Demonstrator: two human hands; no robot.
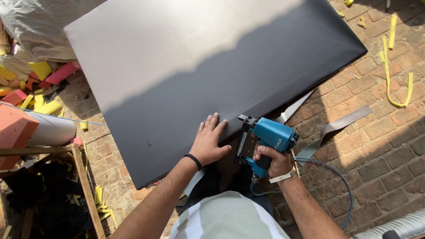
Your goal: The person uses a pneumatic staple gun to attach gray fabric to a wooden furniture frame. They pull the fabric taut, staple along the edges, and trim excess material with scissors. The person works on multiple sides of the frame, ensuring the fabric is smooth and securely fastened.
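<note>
At the near edge of the dark covered panel (212, 75), I see left hand (209, 144) flat, fingers released, steadying it; right hand (275, 161) clenched around blue pneumatic stapler (265, 138), nose against the edge

A brick floor (380, 146) carries everything here, its reddish bricks partly in sun and partly in shade. On it rests a large dark padded panel (199, 75) (one long edge nearest the person). Grey fabric strips (341, 126) lie on the bricks just beside the panel's right edge, and a blue hose (343, 181) curves across the floor near them. Yellow foam scraps (392, 73) lie further right, and more yellow and pink foam offcuts (44, 77) are piled at the left.
</note>
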